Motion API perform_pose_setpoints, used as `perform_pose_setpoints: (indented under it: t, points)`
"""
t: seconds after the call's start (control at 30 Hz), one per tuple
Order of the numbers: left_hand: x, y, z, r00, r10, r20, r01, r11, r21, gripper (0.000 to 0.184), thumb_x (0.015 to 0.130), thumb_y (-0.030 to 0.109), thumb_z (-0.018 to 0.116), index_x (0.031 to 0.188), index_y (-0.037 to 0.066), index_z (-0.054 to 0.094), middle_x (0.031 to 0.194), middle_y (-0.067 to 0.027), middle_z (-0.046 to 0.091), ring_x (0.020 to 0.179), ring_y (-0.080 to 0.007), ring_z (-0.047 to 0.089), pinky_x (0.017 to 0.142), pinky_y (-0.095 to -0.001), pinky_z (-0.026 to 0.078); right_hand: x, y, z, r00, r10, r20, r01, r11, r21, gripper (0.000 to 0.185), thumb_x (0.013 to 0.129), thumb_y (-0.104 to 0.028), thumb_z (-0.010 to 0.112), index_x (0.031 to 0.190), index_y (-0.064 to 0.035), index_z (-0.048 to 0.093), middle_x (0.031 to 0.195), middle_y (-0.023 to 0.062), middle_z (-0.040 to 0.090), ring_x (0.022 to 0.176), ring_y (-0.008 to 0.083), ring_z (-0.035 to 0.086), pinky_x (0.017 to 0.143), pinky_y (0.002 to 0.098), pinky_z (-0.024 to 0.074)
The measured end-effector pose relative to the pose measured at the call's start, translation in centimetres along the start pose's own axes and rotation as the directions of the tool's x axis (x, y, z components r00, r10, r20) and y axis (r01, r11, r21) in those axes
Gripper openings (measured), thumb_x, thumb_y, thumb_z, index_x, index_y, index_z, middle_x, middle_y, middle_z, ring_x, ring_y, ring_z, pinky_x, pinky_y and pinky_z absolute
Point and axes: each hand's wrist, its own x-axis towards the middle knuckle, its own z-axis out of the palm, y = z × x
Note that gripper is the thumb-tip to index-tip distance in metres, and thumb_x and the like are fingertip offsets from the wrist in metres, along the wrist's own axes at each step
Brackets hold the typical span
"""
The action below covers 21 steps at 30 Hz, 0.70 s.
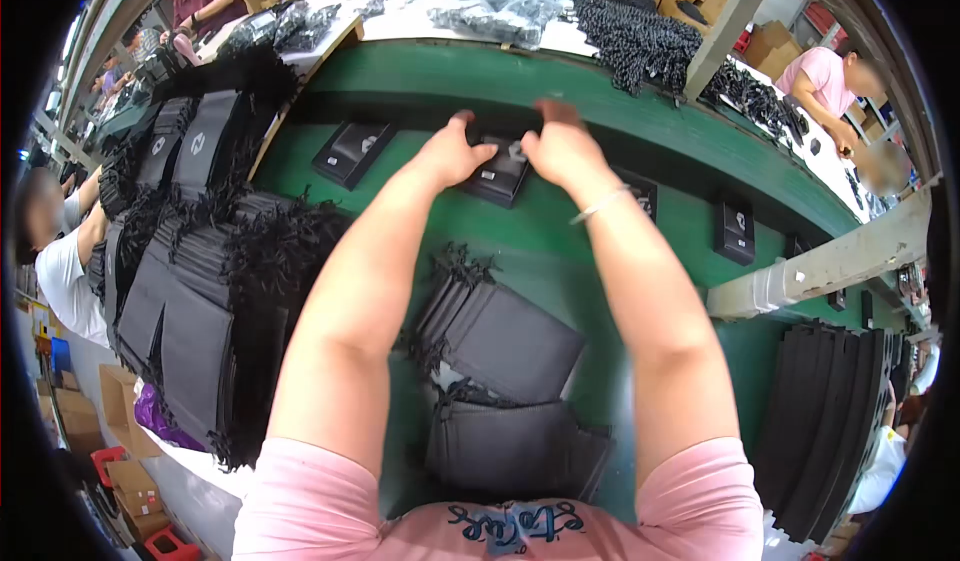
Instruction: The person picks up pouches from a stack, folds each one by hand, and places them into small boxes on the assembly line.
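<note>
A black box (pixel 497 183) with a small white label lies on the green conveyor belt (pixel 400 176) in front of me. My left hand (pixel 452 154) is at its left side, thumb over the top and fingers along the edge. At the right side is my right hand (pixel 566 149), its thumb near a small grey shape on the box; motion smears its fingertips. Closer to me, several flat black drawstring pouches (pixel 510 341) lie in a loose stack, with more black pouches (pixel 515 446) below them.
High piles of black pouches (pixel 195 311) stand at left. Other black boxes (pixel 352 151) sit along the belt. Black folded sheets (pixel 820 421) stack at right, below a white metal post (pixel 820 266). Co-workers sit around; clear plastic bags (pixel 505 1) lie on the far table.
</note>
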Motion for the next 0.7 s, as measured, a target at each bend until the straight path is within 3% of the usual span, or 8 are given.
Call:
perform_pose_setpoints:
  t: [0.07, 0.13, 0.23, 0.33, 0.4, 0.47, 0.6, 0.7]
  points:
    - [-2.0, -0.3, -0.3, 0.999, 0.014, 0.038, -0.010, 0.996, -0.086, 0.054, 0.082, 0.019, 0.062, 0.131, 0.007, 0.044, 0.105, -0.0174, 0.063, 0.097, -0.0360, 0.063, 0.087, -0.0402, 0.050, -4.1, -0.5, -4.9, 0.966, -0.248, -0.071, 0.253, 0.964, 0.079, 0.023, 0.083, -0.016, 0.052, 0.102, -0.0057, 0.060, 0.096, 0.0131, 0.065, 0.091, 0.0321, 0.062, 0.077, 0.0405, 0.0508]
    - [-5.2, -0.8, -0.8, 0.999, 0.028, 0.034, -0.025, 0.997, -0.078, 0.054, 0.083, 0.019, 0.062, 0.132, 0.007, 0.043, 0.106, -0.0178, 0.063, 0.098, -0.0363, 0.062, 0.088, -0.0402, 0.050, -8.7, -1.9, -9.0, 0.909, -0.246, 0.337, 0.235, 0.969, 0.074, 0.018, 0.084, -0.019, 0.055, 0.093, -0.0058, 0.063, 0.090, 0.0088, 0.065, 0.085, 0.0289, 0.062, 0.073, 0.0371, 0.0503]
    - [-8.3, 0.7, -2.2, 0.971, 0.233, -0.049, -0.234, 0.972, -0.021, 0.056, 0.083, 0.019, 0.061, 0.134, 0.007, 0.043, 0.109, -0.0189, 0.062, 0.101, -0.0375, 0.061, 0.090, -0.0403, 0.048, -14.2, -1.0, -9.5, 0.865, -0.300, 0.403, 0.283, 0.954, 0.104, 0.016, 0.084, -0.019, 0.057, 0.089, -0.0065, 0.064, 0.086, 0.0066, 0.066, 0.081, 0.0274, 0.062, 0.071, 0.0353, 0.0500]
    - [-10.2, 1.2, -2.2, 0.955, 0.290, -0.056, -0.290, 0.957, 0.010, 0.043, 0.087, 0.015, 0.059, 0.128, 0.004, 0.051, 0.113, -0.0154, 0.061, 0.104, -0.0293, 0.059, 0.085, -0.0389, 0.049, -14.7, 1.4, -7.0, 0.897, -0.312, 0.312, 0.266, 0.947, 0.183, 0.015, 0.082, -0.016, 0.058, 0.091, -0.0061, 0.065, 0.090, 0.0078, 0.067, 0.083, 0.0275, 0.062, 0.073, 0.0360, 0.0501]
    - [-10.9, 1.7, -1.2, 0.864, 0.501, -0.052, -0.493, 0.862, 0.113, 0.033, 0.084, 0.009, 0.057, 0.116, 0.003, 0.060, 0.111, -0.0139, 0.062, 0.103, -0.0303, 0.060, 0.086, -0.0389, 0.049, -11.7, 2.3, -5.2, 0.813, -0.555, -0.174, 0.564, 0.826, 0.002, 0.017, 0.081, -0.013, 0.058, 0.094, -0.0046, 0.065, 0.095, 0.0083, 0.067, 0.088, 0.0277, 0.062, 0.076, 0.0354, 0.0497]
    - [-10.0, 3.1, -0.2, 0.791, 0.609, -0.053, -0.585, 0.779, 0.225, 0.030, 0.080, 0.006, 0.056, 0.109, 0.002, 0.064, 0.110, -0.0131, 0.063, 0.103, -0.0314, 0.059, 0.088, -0.0375, 0.048, -8.0, 2.4, -3.1, 0.774, -0.518, -0.365, 0.547, 0.837, -0.026, 0.019, 0.083, -0.014, 0.054, 0.094, -0.0047, 0.065, 0.096, 0.0093, 0.068, 0.092, 0.0277, 0.061, 0.083, 0.0367, 0.0473]
    - [-6.1, 3.9, 3.1, 0.686, 0.714, -0.140, -0.644, 0.686, 0.338, 0.029, 0.081, 0.009, 0.053, 0.107, 0.004, 0.066, 0.110, -0.0132, 0.062, 0.103, -0.0327, 0.059, 0.086, -0.0399, 0.049, -4.1, 3.3, -0.6, 0.763, -0.508, -0.400, 0.455, 0.861, -0.227, 0.020, 0.084, -0.017, 0.051, 0.088, -0.0067, 0.068, 0.095, 0.0087, 0.068, 0.092, 0.0276, 0.061, 0.088, 0.0385, 0.0441]
    - [-2.9, 5.3, 4.3, 0.834, 0.533, -0.145, -0.500, 0.839, 0.214, 0.030, 0.082, 0.011, 0.053, 0.109, 0.009, 0.065, 0.109, -0.0113, 0.063, 0.104, -0.0318, 0.058, 0.084, -0.0404, 0.049, -3.8, 3.6, -1.6, 0.919, -0.392, -0.046, 0.345, 0.855, -0.387, 0.022, 0.084, -0.019, 0.049, 0.082, -0.0084, 0.068, 0.093, 0.0085, 0.068, 0.091, 0.0277, 0.061, 0.090, 0.0400, 0.0422]
